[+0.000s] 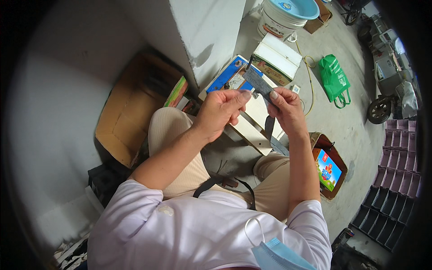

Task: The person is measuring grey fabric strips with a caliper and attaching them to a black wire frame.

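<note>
Pinched between the left hand and right hand, the grey strip is looking matt and slightly grainy, perhaps felt or abrasive paper. Beyond the strip, the white bucket is showing glossy plastic; right of it, the green bag is looking like soft cloth over rough concrete floor.

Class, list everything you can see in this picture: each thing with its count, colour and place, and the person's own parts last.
Strap: one, grey, held between both hands.
Bucket: one, white, top centre, blue basin on it.
Cardboard box: one, brown, open, left of the knees.
Shopping bag: one, green, on the floor at right.
Trays: several, dark purple, stacked at right edge.
Face mask: one, blue, hanging at the chest.
Left hand: grip on the strap.
Right hand: grip on the strap.
</note>
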Demonstrator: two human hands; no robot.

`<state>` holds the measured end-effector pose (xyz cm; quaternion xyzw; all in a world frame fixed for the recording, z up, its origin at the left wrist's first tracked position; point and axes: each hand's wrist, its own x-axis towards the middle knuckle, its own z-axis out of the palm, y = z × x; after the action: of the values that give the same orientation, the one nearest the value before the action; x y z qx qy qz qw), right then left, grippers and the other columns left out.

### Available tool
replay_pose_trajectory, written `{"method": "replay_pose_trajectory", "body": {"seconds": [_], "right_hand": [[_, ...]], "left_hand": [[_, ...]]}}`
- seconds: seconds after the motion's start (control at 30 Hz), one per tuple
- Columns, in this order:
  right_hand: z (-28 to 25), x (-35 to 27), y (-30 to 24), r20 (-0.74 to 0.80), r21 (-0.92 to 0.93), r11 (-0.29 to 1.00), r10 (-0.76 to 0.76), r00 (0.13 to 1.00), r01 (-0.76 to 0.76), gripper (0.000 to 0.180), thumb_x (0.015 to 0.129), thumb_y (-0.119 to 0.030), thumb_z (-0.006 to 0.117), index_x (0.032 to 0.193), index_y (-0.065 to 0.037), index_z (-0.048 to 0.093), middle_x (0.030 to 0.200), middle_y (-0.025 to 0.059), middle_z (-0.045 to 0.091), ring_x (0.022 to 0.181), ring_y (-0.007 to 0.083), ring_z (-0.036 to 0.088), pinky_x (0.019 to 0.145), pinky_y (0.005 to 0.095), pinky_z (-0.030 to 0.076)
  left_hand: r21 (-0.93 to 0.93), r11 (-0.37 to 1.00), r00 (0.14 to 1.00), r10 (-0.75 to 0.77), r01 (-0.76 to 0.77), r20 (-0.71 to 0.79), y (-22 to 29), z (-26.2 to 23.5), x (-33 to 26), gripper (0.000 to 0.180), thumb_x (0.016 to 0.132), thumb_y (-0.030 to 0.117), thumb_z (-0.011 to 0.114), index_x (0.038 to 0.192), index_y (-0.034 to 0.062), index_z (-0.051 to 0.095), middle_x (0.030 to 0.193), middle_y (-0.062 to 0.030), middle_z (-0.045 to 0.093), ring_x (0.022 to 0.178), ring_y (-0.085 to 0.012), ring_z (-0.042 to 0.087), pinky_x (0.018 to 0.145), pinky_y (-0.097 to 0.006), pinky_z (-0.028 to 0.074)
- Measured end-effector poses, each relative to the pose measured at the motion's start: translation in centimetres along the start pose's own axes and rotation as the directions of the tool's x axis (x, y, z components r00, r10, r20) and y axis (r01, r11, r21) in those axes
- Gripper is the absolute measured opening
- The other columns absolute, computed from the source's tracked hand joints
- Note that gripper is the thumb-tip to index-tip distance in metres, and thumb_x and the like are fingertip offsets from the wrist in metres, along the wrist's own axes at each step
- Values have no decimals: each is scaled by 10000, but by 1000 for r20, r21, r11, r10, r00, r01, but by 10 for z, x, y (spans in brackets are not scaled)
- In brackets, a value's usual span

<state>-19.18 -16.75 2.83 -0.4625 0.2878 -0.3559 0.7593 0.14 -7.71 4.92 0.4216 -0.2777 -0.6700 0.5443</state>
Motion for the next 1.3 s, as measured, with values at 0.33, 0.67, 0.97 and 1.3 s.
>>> {"method": "replay_pose_trajectory", "body": {"seconds": [0.33,0.67,0.97,1.3], "right_hand": [[9,0,-10,8,-258,965,56,998,-52,181,862,-196,687,918,-25,669,617,-21,563,506,33,469,447,181,346],[7,10,-24,-69,-396,914,62,996,-85,142,896,-160,634,851,-26,638,590,-30,527,480,15,409,431,176,291],[20,32,-21,-75,-373,917,124,990,-143,158,895,-158,628,872,-3,646,627,-1,578,513,34,446,470,187,343],[12,37,-16,-106,-452,862,201,974,-227,187,883,-190,649,847,-7,643,650,19,607,538,52,499,499,194,389]], "left_hand": [[-299,940,966,89,-162,-243,12,11,18,173,853,155,686,727,67,607,670,17,530,532,-22,409,442,-174,308],[-190,953,874,123,-237,-471,35,-63,81,200,745,121,756,647,102,583,616,28,528,505,-48,385,444,-191,265],[-363,932,836,-218,25,-504,4,-97,109,227,764,205,758,736,198,533,593,89,456,510,-46,349,560,-248,308],[-436,898,807,-211,-63,-552,-4,-101,117,243,783,200,737,710,197,505,590,83,448,485,-55,336,569,-269,305]]}}
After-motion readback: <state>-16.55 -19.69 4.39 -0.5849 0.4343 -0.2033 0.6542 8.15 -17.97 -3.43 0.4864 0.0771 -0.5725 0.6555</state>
